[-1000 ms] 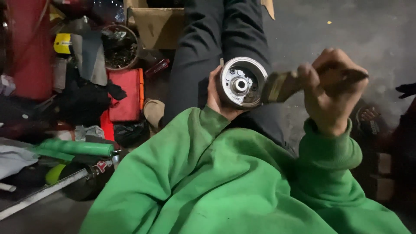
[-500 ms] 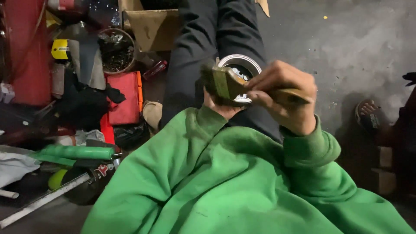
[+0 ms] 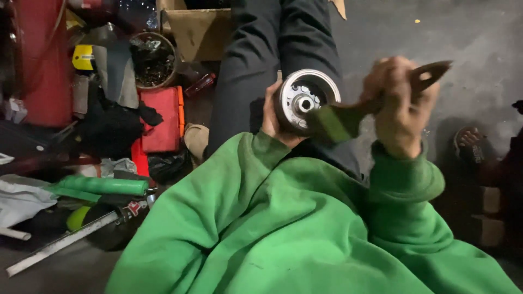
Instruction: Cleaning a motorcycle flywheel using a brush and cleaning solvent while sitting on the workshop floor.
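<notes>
Grey concrete floor (image 3: 479, 32) fills the head view, cluttered along its left edge with a red case (image 3: 160, 120), a green-handled tool (image 3: 103, 186) and a cardboard box (image 3: 199, 30). Green sleeves reach forward over dark trousers. Left hand (image 3: 272, 117) cups a round metal hub (image 3: 305, 100) from behind, fingers clenched on it. Right hand (image 3: 400, 106) grips a paintbrush (image 3: 359, 111), whose blurred bristles touch the hub's face.

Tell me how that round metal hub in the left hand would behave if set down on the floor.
The round metal hub looks like thick solid metal, so probably heavy for its size and rigid. Its drum shape suggests it would roll if laid on its rim, and likely sit steady on its flat face. The left hand cups it from behind.
</notes>
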